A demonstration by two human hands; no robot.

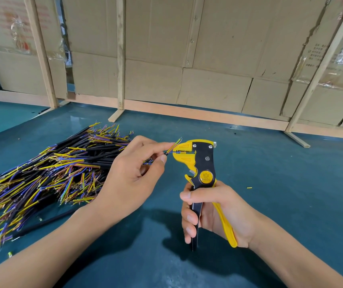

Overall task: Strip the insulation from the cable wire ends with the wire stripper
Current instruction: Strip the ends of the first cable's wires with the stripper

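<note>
Head view: the left hand (133,175) pinches a cable (167,152) near its end so the short wires reach the stripper (197,161) mouth. The right hand (214,210) grips the handles upright, ready to squeeze. The pile (48,173) waits by the counter (270,183) left edge.

You are working in bright, even light from above: your forearms throw soft dark shadows onto the teal rubber bench mat (270,183), which carries a faint sheen near its far edge. Glare whitens the clear tape on the brown cardboard wall (218,48) at the upper right, and the wide lens bows the pale wooden battens (120,53) outward toward the edges. The centre is sharp, while the pile of black cables with yellow and blue cores (41,177) smears into blur at the lower left
</note>
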